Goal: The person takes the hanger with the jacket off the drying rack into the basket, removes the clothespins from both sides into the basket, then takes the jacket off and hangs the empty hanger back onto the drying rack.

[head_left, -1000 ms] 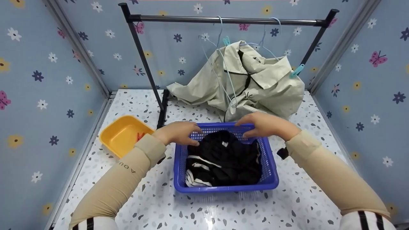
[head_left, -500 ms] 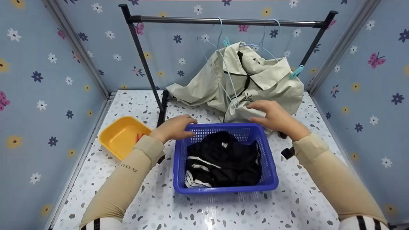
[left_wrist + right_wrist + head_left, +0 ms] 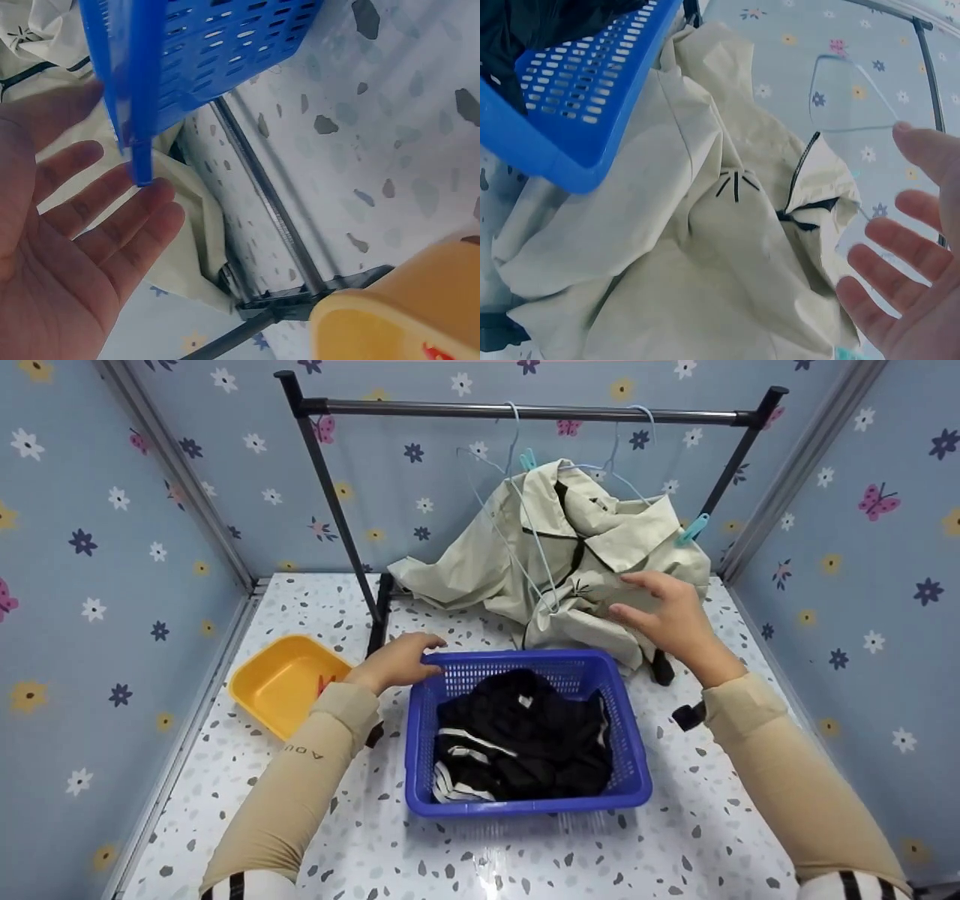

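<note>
A blue perforated basket stands on the speckled tabletop with black, white-striped clothing inside. At its back left corner is my left hand, fingers loosely extended around the rim. In the left wrist view that hand has its palm showing and its fingertips right by the basket's rim. My right hand is spread in front of a beige jacket and holds nothing. The jacket hangs askew from a light-blue hanger, with teal clothespins at its shoulders.
A black metal rack spans the back. Another light-blue wire hanger hangs on it, overlapping the jacket. To the left sits a yellow tub with something red inside. Flower-patterned walls enclose the table on three sides.
Both hands were over the basket's back rim. The right hand has moved up and right toward the jacket; the left has shifted slightly left to the corner. The basket stays about where it was.
</note>
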Demonstrator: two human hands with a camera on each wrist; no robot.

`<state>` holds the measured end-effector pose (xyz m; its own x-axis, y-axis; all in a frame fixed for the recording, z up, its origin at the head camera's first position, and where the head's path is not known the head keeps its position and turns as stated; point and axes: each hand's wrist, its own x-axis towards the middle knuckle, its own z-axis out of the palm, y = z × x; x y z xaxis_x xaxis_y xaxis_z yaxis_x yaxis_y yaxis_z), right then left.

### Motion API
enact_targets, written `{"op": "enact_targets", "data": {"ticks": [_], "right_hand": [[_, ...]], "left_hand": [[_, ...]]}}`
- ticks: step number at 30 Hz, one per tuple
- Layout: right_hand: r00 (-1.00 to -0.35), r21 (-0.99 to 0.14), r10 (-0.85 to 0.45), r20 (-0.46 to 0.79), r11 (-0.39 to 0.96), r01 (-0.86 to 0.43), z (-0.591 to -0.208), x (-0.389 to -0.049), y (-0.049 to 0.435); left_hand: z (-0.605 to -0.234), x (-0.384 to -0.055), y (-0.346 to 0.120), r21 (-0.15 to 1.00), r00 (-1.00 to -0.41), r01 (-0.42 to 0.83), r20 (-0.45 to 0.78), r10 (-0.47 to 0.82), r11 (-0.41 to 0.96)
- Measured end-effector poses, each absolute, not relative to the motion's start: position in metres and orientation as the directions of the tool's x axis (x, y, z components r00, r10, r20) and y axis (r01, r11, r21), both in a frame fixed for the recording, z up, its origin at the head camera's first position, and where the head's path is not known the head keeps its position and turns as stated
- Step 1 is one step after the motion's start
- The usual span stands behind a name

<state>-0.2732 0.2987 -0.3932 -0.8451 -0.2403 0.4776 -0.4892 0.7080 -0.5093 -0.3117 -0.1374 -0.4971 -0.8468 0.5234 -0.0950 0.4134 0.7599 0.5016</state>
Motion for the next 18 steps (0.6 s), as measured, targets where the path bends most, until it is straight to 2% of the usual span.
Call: {"op": "enact_targets", "data": {"ticks": [8, 18], "right_hand": [[-0.842, -0.516, -0.105, 0.529, 0.748, -0.417, -0.391, -0.278, 0.316], [-0.800, -0.555, 0.077, 0.595, 0.760, -0.339, -0.389, -0.288, 0.340]], "left_hand": [[-0.509, -0.312, -0.137, 0.540, -0.846, 0.425, -0.050, 0.531, 0.727], [-0.520, -0.314, -0.134, 0.619, -0.861, 0.406, 0.014, 0.508, 0.673]]}}
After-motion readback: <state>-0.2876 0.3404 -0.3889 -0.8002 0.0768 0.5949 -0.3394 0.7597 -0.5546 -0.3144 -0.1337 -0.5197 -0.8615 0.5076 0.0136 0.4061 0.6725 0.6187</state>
